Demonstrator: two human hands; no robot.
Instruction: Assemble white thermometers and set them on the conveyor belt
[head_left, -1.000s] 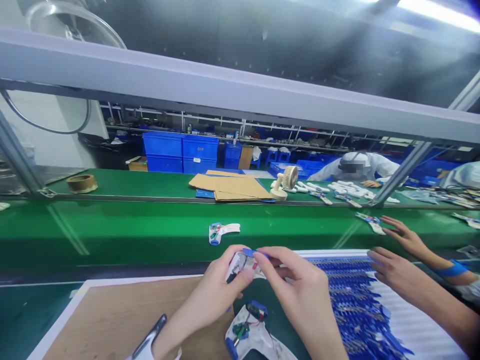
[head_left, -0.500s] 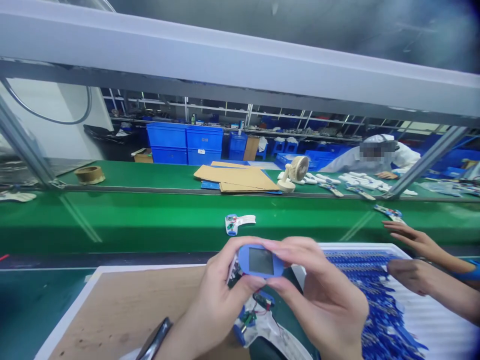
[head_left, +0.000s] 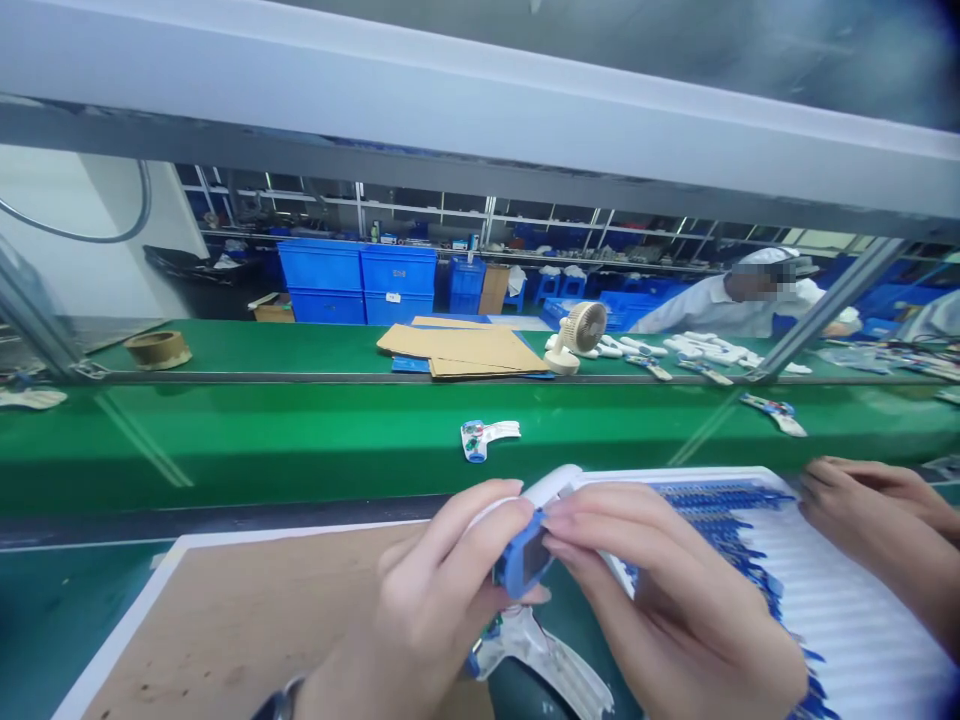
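Between my two hands is a gun-shaped infrared thermometer (head_left: 523,562), its blue screen end tilted to the right and its white handle (head_left: 556,482) pointing away from me. My left hand (head_left: 439,585) is closed around the left of the blue end. The fingers of my right hand (head_left: 667,590) pinch the edge by the grey screen. Just below, an open white thermometer half (head_left: 544,655) with circuit parts lies by the brown board, partly covered by my left hand. Another open half (head_left: 489,438) lies on the green belt ahead.
A brown board (head_left: 285,610) lies at left. At right, a white tray (head_left: 855,590) holds rows of blue parts, with a co-worker's hands (head_left: 877,500) beside it. Across the belt (head_left: 300,430) are cardboard sheets (head_left: 472,350), a small fan (head_left: 581,335), a tape roll (head_left: 159,350) and another person.
The thermometer has turned from screen facing me to tilted sideways, bringing its white handle into view. The co-worker's hand has drawn back from the belt. The half ahead has shifted slightly right.
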